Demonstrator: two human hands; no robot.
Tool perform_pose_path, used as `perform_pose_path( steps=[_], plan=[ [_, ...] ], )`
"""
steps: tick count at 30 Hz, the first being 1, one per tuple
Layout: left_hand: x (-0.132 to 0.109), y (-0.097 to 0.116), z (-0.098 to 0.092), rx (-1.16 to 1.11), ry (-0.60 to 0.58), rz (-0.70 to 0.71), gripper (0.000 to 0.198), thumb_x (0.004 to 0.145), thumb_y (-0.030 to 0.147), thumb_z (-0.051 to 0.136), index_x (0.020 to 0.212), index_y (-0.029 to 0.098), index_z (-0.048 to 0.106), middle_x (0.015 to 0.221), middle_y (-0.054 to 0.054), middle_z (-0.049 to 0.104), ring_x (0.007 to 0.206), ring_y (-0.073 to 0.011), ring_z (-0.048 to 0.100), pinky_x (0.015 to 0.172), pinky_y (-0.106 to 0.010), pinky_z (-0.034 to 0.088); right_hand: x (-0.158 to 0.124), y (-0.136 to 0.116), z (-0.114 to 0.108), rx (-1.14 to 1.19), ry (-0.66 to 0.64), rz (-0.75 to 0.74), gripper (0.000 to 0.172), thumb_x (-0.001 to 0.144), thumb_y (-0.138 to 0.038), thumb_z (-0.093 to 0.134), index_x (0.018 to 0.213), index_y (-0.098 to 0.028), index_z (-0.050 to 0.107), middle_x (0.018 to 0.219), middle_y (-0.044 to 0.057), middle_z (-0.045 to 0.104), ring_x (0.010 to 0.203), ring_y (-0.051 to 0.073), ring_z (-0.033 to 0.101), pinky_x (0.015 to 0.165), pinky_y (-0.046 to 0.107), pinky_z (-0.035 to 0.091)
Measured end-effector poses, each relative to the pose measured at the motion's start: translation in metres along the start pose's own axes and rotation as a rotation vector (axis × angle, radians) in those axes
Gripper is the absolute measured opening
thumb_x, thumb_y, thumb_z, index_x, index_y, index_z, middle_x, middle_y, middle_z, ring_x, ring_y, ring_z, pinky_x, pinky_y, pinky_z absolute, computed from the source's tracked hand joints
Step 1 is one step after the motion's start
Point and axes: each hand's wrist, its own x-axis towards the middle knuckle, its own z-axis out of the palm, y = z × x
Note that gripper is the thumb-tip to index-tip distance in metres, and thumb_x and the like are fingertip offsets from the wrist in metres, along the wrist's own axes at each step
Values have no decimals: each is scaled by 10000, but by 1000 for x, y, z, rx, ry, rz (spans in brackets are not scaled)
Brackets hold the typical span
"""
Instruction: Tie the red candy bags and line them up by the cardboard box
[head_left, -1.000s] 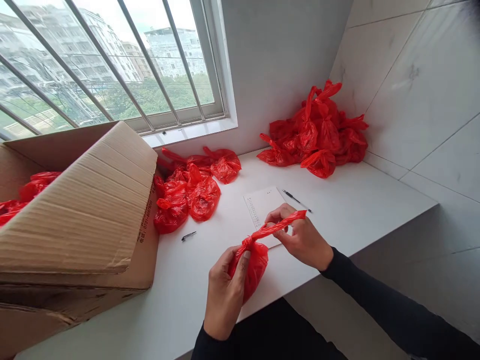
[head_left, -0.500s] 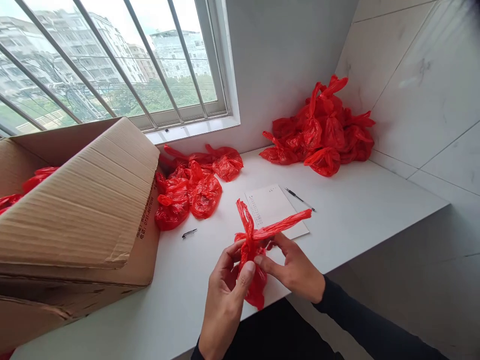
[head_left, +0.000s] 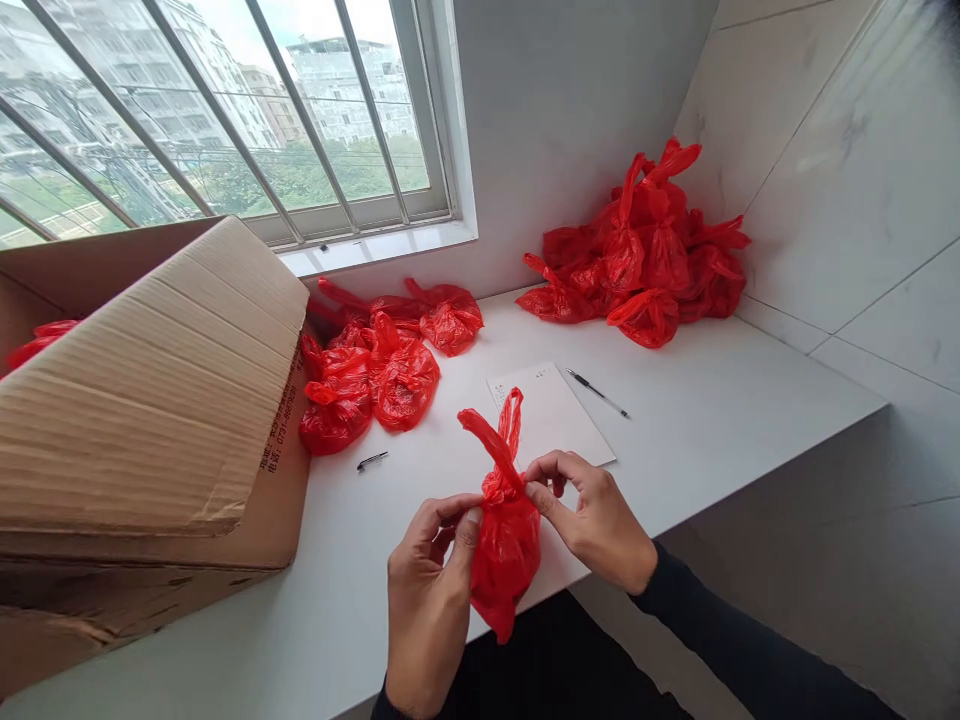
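bright daylight from window (head_left: 225, 120) | soft faint shadows | sharp focus | wide-angle bending at edges

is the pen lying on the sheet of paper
No, the pen lies on the white counter right of the paper, apart from it.

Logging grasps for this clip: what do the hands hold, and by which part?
A small red bag, pinched at its gathered neck: left hand from one side, right hand from the other.
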Motion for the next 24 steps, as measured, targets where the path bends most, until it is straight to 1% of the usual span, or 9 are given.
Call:
perform_pose_path(
  steps=[2, 7, 9, 12, 14, 17, 19, 21, 24],
  plan=[
    [2, 0, -1, 27, -1, 2, 311, 899, 487, 651, 1071, 233, 698, 1071, -51, 736, 916, -211, 686, 788, -329, 553, 0, 0, 0, 9, -27, 16, 79, 943, -232, 583, 920, -239, 658, 880, 4, 680, 791, 176, 558, 752, 331, 456],
    [5, 3, 2, 144, -5, 62, 283, 882, 466, 685, 1088, 272, 676, 1122, -27, 706, 1007, -214, 655, 944, -364, 503, 2, -4, 2, 34, -122, -18, 42, 929, -250, 621, 963, -237, 642, 892, 12, 673, 798, 180, 574, 751, 330, 468],
    [4, 4, 2, 175, -7, 75, 249, 881, 456, 689, 1045, 268, 683, 1061, -19, 713, 959, -207, 659, 917, -353, 505, 3, -5, 2, 21, -118, -59, 14, 930, -233, 615, 924, -237, 627, 851, 10, 665, 785, 181, 570, 733, 328, 462],
    [3, 4, -2, 211, -2, 40, 239, 881, 477, 682, 972, 258, 702, 967, -16, 730, 882, -197, 671, 793, -311, 521, 3, -2, 2, -38, -87, -110, 61, 950, -222, 584, 895, -235, 609, 835, 16, 661, 780, 187, 557, 728, 341, 450],
    [3, 4, -7, 219, 7, 6, 259, 867, 500, 690, 953, 257, 715, 952, -18, 739, 875, -197, 677, 737, -290, 524, 3, 0, 2, -58, -74, -95, 70, 965, -253, 575, 906, -235, 606, 847, 23, 658, 770, 188, 548, 716, 347, 447],
    [3, 2, -12, 204, 7, -1, 261, 871, 497, 683, 966, 258, 723, 972, -26, 744, 881, -203, 685, 746, -293, 538, 4, 1, 1, -26, -80, -61, 88, 976, -273, 562, 901, -238, 588, 855, 24, 640, 779, 190, 547, 725, 350, 455],
    [4, 0, -12, 204, -17, 39, 242, 886, 471, 667, 1007, 267, 714, 1020, -32, 738, 932, -217, 686, 800, -314, 548, 5, 0, 1, 2, -99, -82, 59, 967, -250, 571, 910, -241, 583, 924, 27, 643, 882, 202, 563, 814, 364, 464],
    [4, -3, -9, 219, -8, 117, 276, 879, 440, 673, 1109, 288, 682, 1088, -34, 720, 993, -233, 681, 842, -334, 552, 8, -2, 2, 36, -122, -93, 48, 958, -244, 592, 911, -243, 583, 967, 21, 641, 969, 209, 562, 889, 373, 455],
    [6, -6, -4, 326, 64, 263, 324, 870, 384, 687, 1181, 304, 642, 1208, -40, 671, 1061, -237, 672, 855, -325, 554, 9, -5, 5, 116, -173, -34, 28, 958, -270, 611, 950, -247, 596, 944, 3, 646, 915, 185, 580, 856, 346, 474]
  ],
)
